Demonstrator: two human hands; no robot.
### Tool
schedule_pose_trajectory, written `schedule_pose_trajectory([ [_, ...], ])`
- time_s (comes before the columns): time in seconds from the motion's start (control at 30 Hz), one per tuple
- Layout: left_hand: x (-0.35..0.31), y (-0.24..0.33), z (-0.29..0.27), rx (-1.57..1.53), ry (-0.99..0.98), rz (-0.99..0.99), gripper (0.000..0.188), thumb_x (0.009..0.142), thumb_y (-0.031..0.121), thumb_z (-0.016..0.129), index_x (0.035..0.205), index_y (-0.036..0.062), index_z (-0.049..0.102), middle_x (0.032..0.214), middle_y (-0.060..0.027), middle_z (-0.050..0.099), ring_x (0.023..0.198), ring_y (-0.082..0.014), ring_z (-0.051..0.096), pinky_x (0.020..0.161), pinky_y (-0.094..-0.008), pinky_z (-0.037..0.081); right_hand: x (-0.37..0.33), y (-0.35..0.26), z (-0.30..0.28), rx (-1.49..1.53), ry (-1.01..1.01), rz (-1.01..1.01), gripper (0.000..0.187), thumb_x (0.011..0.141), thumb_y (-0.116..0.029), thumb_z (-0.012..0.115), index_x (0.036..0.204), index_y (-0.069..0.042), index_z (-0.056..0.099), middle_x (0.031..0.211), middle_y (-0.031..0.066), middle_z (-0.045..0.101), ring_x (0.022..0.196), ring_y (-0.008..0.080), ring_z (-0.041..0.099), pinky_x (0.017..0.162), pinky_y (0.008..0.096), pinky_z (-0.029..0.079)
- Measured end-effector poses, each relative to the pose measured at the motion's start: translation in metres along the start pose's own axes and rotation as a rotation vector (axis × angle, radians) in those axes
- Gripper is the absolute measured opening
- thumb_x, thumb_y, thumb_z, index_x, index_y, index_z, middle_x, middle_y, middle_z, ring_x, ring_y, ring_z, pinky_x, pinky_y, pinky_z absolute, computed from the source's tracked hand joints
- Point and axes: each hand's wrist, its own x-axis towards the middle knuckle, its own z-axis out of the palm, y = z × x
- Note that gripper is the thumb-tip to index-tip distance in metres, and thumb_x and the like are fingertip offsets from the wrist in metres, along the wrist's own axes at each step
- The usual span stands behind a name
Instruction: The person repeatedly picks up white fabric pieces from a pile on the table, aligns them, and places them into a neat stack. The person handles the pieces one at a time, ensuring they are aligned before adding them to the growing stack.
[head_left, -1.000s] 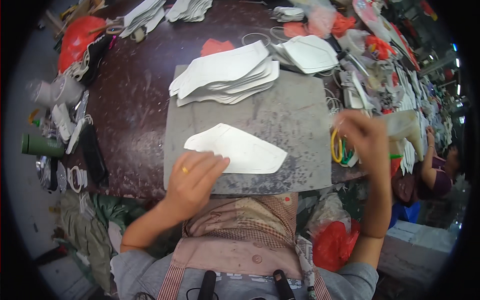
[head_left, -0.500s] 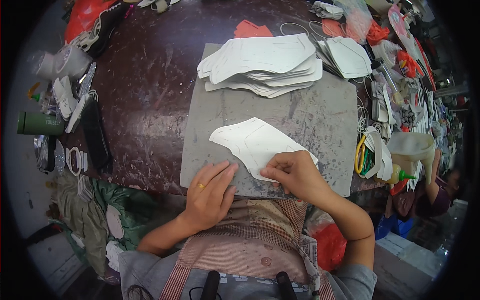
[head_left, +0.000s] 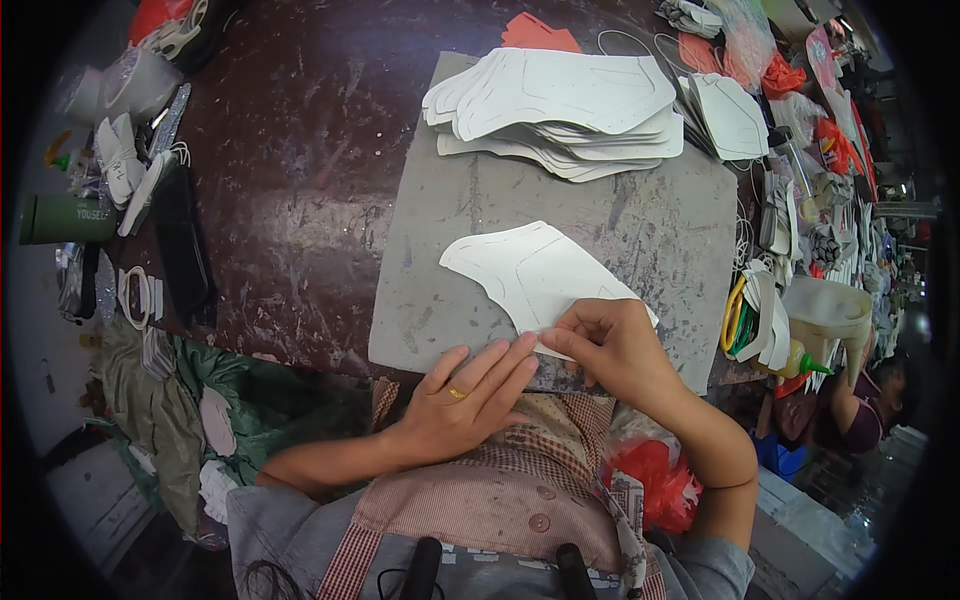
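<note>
A white shoe-upper piece (head_left: 545,265) with thin drawn lines lies on the grey board (head_left: 420,290) in front of me. My right hand (head_left: 610,345) pinches its near edge between thumb and fingers. Stretched out with a yellow ring on one finger, my left hand (head_left: 465,400) lies at the board's front edge. Its fingertips reach the near corner of the piece, close to the right thumb. On the far part of the board rests a stack of similar white pieces (head_left: 570,95). The right fingers hide part of the edge they hold.
Right of the stack lies a smaller pile of white pieces (head_left: 728,115). Yellow-handled scissors (head_left: 733,312) and a bottle with a green tip (head_left: 803,362) are at the right. A green cylinder (head_left: 65,219) and a black flat object (head_left: 182,240) lie at the left of the dark table (head_left: 290,200).
My left hand has moved right, its fingertips now by the near corner of the white piece. My right hand keeps its pinch. The whole view has shifted slightly.
</note>
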Motion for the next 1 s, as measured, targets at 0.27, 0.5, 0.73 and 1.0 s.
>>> schedule_pose_trajectory([
  [0.27,0.004,0.007,0.002,0.225,0.024,0.002,0.066,0.088,0.049,0.066,0.136,0.0060,0.050,0.140,-0.0038,0.060,0.129,-0.0182,0.048,0.112,-0.0384,0.031,-0.019,0.002,-0.008,-0.432,0.092,-0.415,0.019,0.086,-0.021,0.075,0.091,-0.003,0.072,0.067,0.0127,0.065,0.061,0.0310,0.065,0.058,0.0395,0.051],
  [0.5,0.014,0.004,-0.008,0.149,-0.015,0.020,0.057,0.091,0.043,0.064,0.136,0.0112,0.054,0.140,-0.0047,0.060,0.120,-0.0196,0.052,0.103,-0.0371,0.035,-0.046,0.030,-0.042,-0.222,0.169,-0.349,0.016,0.078,-0.010,0.080,0.090,-0.006,0.071,0.082,0.0069,0.071,0.080,0.0262,0.066,0.074,0.0386,0.048],
  [0.73,0.017,0.009,-0.004,0.273,-0.066,0.001,0.057,0.088,0.033,0.062,0.144,0.0237,0.055,0.144,0.0020,0.050,0.118,-0.0154,0.048,0.096,-0.0331,0.037,-0.041,0.044,-0.034,-0.272,0.291,-0.374,0.010,0.078,-0.010,0.078,0.085,-0.008,0.071,0.080,0.0040,0.070,0.076,0.0251,0.063,0.071,0.0375,0.042],
  [1.0,0.043,0.020,-0.021,0.157,-0.129,-0.089,0.064,0.082,0.044,0.069,0.138,0.0143,0.059,0.139,-0.0066,0.052,0.122,-0.0189,0.048,0.096,-0.0341,0.038,-0.036,0.051,-0.025,-0.468,0.351,-0.480,0.011,0.078,-0.013,0.075,0.085,-0.008,0.067,0.074,0.0061,0.065,0.077,0.0270,0.061,0.070,0.0399,0.043],
])
